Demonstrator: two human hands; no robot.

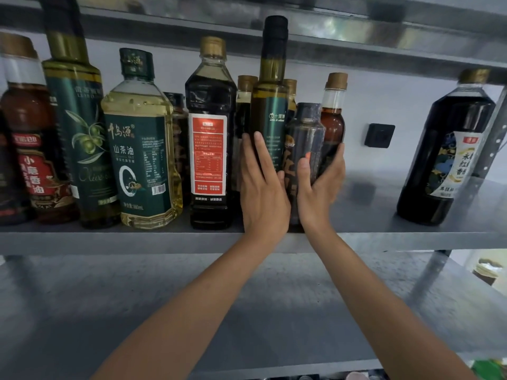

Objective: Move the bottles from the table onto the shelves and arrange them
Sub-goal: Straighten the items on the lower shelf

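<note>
A row of oil and sauce bottles stands on the grey metal shelf [115,238]. My left hand [262,187] lies flat with straight fingers against the tall olive oil bottle [270,105] in the middle. My right hand [319,187] curls round a short dark bottle [303,138] just right of it, thumb in front, fingers behind. A brown-liquid bottle [333,116] stands behind that. To the left stand a dark bottle with a red label [210,138] and a yellow camellia oil bottle [140,149].
A large dark vinegar bottle [444,154] stands alone at the shelf's right end, with bare shelf between it and my hands. More bottles fill the left end [30,138]. A lower shelf [247,311] lies beneath. A black socket [379,135] sits on the back wall.
</note>
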